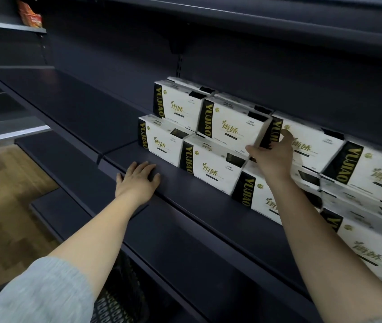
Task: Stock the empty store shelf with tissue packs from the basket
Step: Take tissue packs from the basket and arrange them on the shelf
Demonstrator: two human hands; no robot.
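Several white tissue packs with black and gold "YUJIAO" ends stand stacked in two rows on the dark shelf (185, 190). My right hand (272, 155) reaches up to an upper-row tissue pack (311, 145), thumb under its black left end and fingers lying on its front face. Left of it sit two more upper packs (229, 127). My left hand (138, 180) lies flat, fingers straight, on the shelf's front edge, holding nothing. The black mesh basket (120, 297) shows at the bottom, under my left arm.
The shelf's left half (73, 108) holds nothing. Below it runs a lower dark shelf (199, 264). An upper shelf at far left carries a red-orange packet (30, 15). Wood floor (3, 197) lies at left.
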